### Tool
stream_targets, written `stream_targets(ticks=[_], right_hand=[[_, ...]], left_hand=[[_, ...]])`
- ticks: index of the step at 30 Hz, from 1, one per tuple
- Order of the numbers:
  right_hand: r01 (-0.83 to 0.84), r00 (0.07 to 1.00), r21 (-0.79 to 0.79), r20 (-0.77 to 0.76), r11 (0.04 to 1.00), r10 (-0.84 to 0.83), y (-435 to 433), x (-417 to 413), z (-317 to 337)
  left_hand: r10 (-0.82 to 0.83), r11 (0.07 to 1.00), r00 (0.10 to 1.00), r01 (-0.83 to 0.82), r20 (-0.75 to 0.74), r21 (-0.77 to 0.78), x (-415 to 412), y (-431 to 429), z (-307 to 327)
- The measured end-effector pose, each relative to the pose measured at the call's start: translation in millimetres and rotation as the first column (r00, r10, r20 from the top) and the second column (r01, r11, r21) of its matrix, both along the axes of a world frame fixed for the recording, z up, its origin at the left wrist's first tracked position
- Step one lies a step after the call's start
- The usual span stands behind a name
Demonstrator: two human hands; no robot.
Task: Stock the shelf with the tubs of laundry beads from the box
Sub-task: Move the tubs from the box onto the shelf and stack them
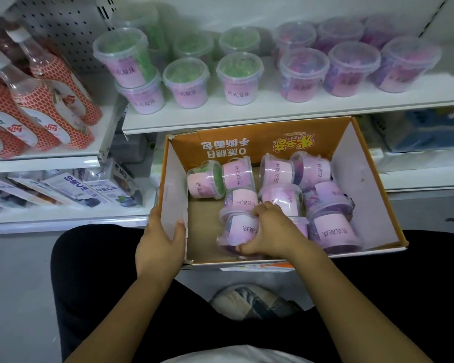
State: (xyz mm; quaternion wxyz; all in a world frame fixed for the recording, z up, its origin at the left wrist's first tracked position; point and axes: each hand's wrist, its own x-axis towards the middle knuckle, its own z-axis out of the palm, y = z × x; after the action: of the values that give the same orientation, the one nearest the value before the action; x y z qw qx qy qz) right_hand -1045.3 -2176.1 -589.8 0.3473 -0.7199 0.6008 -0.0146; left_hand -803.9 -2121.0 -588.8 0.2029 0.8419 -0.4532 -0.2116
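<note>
An orange cardboard box (372, 205) sits on the floor below the white shelf (247, 113). Several clear tubs with pink labels lie on their sides inside it. My right hand (269, 229) is closed around a purple-bead tub (237, 231) near the box's front. My left hand (159, 239) grips the box's left wall (173, 195). A green-bead tub (206, 183) lies at the box's back left. On the shelf, green-bead tubs (186, 83) stand at the left, one stacked on another, and purple-bead tubs (351, 69) stand at the right.
Bottles with orange patterned labels (37, 100) fill the shelf to the left. Cartons (95, 189) lie on the lower left shelf. Blue packs (427, 129) sit under the shelf at the right. My dark-trousered knees flank a plaid slipper (254, 301) on the grey floor.
</note>
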Motion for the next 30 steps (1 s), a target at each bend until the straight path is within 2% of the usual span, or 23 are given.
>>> stream_targets(ticks=[6,8,11,14,17,19,21,23,27,28,30], right_hand=[[0.203,0.95,0.077,0.225,0.976,-0.215,3,-11,18],[0.296,0.891,0.118,0.322,0.948,-0.319,3,-17,25],[0.413,0.753,0.215,0.465,0.885,-0.465,3,-24,33],[0.483,0.53,0.36,0.606,0.798,-0.594,4,-24,40],[0.471,0.356,0.504,0.642,0.724,-0.678,6,-21,47],[0.443,0.29,0.571,0.638,0.691,-0.713,8,-22,48],[0.379,0.256,0.63,0.633,0.678,-0.731,10,-23,50],[0.335,0.263,0.66,0.62,0.673,-0.739,10,-26,52],[0.265,0.309,0.606,0.683,0.75,-0.662,11,-36,53],[0.263,0.322,0.58,0.7,0.771,-0.637,12,-39,53],[0.264,0.37,0.52,0.723,0.812,-0.584,13,-42,52]], left_hand=[[0.09,0.995,0.996,-0.088,0.028,-0.046,-1,-3,-4],[0.116,0.984,0.991,-0.105,0.072,-0.144,-7,-1,2],[-0.02,0.944,0.998,0.037,0.054,-0.328,-28,6,22],[-0.215,0.932,0.959,0.145,-0.183,-0.332,-55,4,46],[-0.392,0.916,0.788,0.289,-0.475,-0.278,-76,-2,65],[-0.426,0.905,0.711,0.335,-0.559,-0.264,-83,-6,66],[-0.43,0.903,0.684,0.322,-0.588,-0.285,-87,-12,63],[-0.408,0.912,0.671,0.275,-0.619,-0.303,-86,-19,62],[-0.253,0.966,0.604,0.119,-0.756,-0.228,-79,-29,68],[-0.178,0.983,0.54,0.061,-0.823,-0.172,-77,-30,70],[-0.053,0.999,0.347,0.006,-0.936,-0.054,-74,-32,70]])
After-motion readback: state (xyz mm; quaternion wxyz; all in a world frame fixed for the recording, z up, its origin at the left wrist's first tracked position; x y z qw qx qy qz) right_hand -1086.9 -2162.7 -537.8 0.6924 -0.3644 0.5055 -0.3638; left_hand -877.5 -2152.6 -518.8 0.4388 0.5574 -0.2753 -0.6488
